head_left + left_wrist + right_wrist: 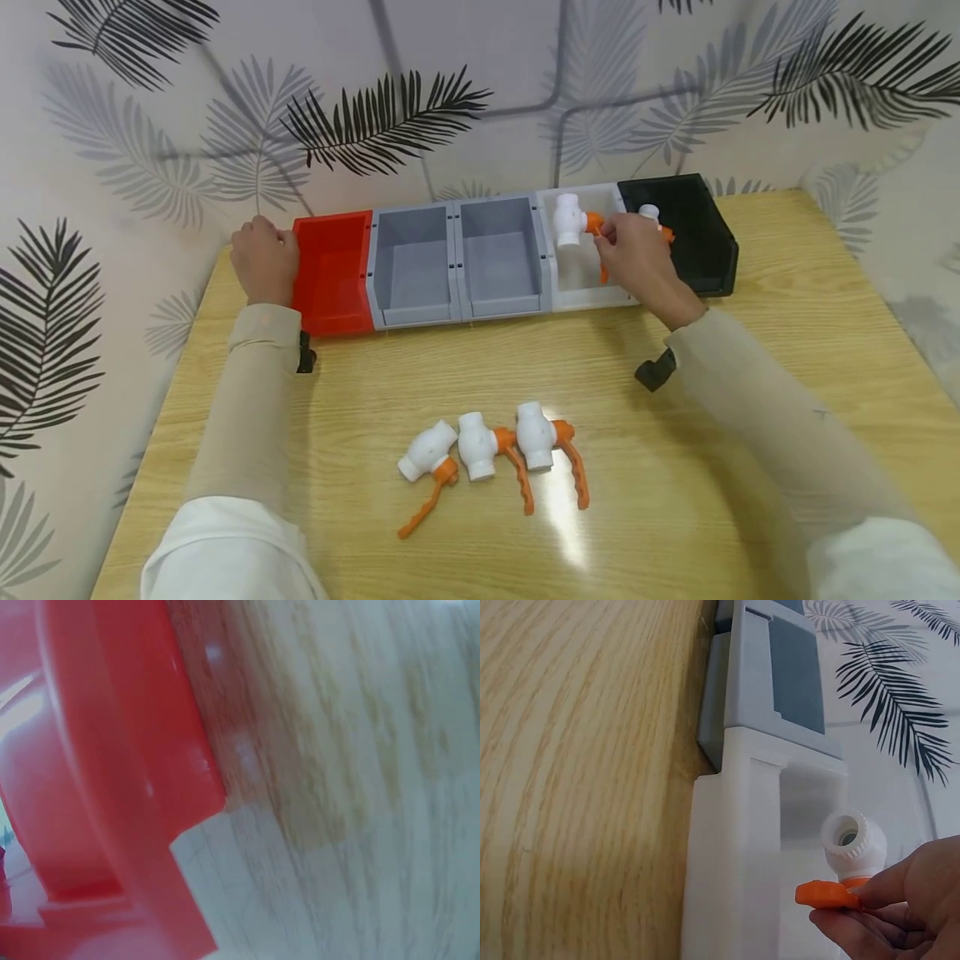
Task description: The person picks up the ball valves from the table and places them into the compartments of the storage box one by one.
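A white ball valve (568, 220) with an orange handle is inside the white bin's outline, tilted. My right hand (637, 254) pinches its handle (826, 895) between thumb and fingers; the valve's round opening shows in the right wrist view. At the far left, my left hand (264, 260) grips the left rim of the red bin (333, 271), fingers curled; the left wrist view shows the bin's wall but not the hand. Another white valve (649, 212) with an orange part lies in the black bin (720, 250), partly hidden behind my right hand.
Three white valves with orange handles, left (429, 450), middle (477, 447) and right (535, 437), lie on the wooden table (360, 383). Two grey bins (414, 315) stand between the red bin and the white bin (592, 300). A leaf-patterned covering (480, 50) rises behind the row.
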The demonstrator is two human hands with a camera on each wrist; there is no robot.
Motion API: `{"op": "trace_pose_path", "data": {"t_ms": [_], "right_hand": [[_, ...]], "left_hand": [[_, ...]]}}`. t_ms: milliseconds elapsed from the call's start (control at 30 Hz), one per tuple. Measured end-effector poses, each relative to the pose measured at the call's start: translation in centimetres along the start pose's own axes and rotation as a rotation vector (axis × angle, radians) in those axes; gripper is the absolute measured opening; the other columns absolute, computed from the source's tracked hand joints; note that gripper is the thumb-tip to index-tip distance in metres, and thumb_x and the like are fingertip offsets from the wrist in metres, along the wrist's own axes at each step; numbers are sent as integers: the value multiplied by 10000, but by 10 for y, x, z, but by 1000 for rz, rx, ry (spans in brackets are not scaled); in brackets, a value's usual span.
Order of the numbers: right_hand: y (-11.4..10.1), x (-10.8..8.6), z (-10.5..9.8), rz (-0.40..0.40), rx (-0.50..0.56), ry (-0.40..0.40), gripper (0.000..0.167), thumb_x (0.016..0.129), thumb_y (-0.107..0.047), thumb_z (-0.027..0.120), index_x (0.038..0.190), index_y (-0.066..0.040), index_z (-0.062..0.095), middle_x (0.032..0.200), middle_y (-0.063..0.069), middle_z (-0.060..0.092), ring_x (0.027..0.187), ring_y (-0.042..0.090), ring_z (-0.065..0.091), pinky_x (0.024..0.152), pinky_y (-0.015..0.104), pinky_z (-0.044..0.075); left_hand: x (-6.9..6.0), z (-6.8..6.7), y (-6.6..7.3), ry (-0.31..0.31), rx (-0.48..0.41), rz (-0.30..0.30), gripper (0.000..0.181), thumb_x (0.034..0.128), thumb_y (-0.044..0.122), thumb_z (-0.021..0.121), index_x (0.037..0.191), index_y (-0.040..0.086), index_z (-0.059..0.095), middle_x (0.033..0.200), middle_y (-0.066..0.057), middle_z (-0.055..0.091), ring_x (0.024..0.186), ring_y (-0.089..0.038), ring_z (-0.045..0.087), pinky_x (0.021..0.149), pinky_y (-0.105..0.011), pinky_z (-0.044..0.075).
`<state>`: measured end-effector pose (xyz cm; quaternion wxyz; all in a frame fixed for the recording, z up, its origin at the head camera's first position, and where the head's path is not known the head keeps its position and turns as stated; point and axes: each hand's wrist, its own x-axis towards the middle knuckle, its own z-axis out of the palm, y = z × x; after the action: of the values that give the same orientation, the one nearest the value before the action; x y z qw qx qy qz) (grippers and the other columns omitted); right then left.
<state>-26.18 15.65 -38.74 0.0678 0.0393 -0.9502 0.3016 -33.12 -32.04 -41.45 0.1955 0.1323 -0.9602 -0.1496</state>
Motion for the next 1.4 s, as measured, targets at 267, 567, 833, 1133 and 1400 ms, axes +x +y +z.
{"op": "trace_pose_path", "data": {"t_ms": [267,567,833,1133,1400], "right_hand": [[4,6,8,41,-12,-25,181,914,-117,538,932,55,591,842,188,578,698,286,528,608,357,460],[6,17,17,3,-46,-16,169,913,-90,507,840,50,567,742,155,530,633,267,513,558,342,424],[9,29,20,-28,-88,-47,184,904,-62,495,767,36,570,679,143,524,586,264,497,537,346,393],[12,28,29,-69,-204,-48,160,903,-44,461,916,79,562,858,192,508,739,322,468,667,412,417],[11,26,32,-63,-261,-72,165,901,-47,461,919,82,563,885,192,510,769,321,485,680,420,435]], "left_hand": [[1,0,1,-10,12,11,313,917,197,340,948,-49,530,909,-222,531,910,-415,488,812,-510,394],[2,0,2,-6,7,7,319,913,200,328,933,-48,528,896,-224,534,900,-418,493,810,-509,395],[2,-1,1,2,-4,4,296,901,190,342,906,-46,521,868,-217,521,898,-427,497,796,-517,399],[2,-2,-1,-2,-29,0,310,915,207,324,915,-40,510,884,-208,504,898,-411,479,800,-502,388],[1,0,-1,11,-34,13,295,909,197,329,878,-38,505,847,-204,493,884,-422,487,778,-512,393]]}}
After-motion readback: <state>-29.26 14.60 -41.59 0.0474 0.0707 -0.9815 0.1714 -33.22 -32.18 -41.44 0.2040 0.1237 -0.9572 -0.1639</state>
